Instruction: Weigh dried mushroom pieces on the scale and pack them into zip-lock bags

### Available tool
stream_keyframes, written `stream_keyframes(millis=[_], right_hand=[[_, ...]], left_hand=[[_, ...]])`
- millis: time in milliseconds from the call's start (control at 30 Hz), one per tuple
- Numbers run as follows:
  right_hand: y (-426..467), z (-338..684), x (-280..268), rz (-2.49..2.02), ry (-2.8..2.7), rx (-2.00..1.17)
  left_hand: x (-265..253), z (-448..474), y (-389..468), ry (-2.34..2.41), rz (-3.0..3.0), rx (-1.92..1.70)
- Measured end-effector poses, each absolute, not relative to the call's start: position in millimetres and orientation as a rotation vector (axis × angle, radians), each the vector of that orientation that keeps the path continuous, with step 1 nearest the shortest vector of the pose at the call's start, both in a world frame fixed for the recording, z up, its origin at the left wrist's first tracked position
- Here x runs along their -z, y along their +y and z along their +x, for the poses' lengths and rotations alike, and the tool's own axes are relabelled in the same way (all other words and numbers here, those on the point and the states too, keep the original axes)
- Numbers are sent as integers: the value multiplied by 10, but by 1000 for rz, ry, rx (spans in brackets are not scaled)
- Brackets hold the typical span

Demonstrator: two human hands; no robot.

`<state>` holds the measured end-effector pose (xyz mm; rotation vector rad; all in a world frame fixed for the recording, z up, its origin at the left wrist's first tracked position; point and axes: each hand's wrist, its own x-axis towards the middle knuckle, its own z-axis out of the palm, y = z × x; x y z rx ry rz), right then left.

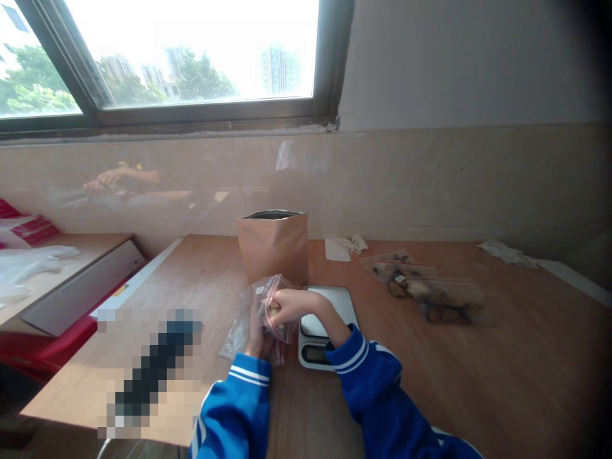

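Note:
My left hand (pixel 257 338) is closed around a clear zip bag (pixel 262 291) with a red seal line and a small white label. Over the bag's mouth, my right hand (pixel 289 306) has its fingers curled and dipped into the opening. A pale bit shows at those fingertips, too small to name. Just right of the bag lies a kitchen scale (pixel 345 309), partly covered by my right wrist. Behind my hands stands an open brown paper pouch (pixel 275 245). More clear plastic bags (pixel 235 338) lie under and beside my left hand.
Several zip bags with dark contents (pixel 444 309) lie on the table at right. Crumpled tissue (pixel 354 244) sits by the wall. A blurred-out dark object (pixel 155 370) is at left. Another table (pixel 86 287) with plastic bags stands further left.

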<state>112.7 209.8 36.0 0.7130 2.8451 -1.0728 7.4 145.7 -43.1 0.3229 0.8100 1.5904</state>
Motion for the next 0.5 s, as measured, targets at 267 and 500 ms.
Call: stream_keyframes(millis=[267, 500], right_hand=[[2113, 1132, -379, 608, 2859, 1162], [2167, 1270, -507, 559, 2869, 1655]], left_hand=[[402, 49, 1472, 820, 243, -1601], [301, 56, 1501, 716, 245, -1599]])
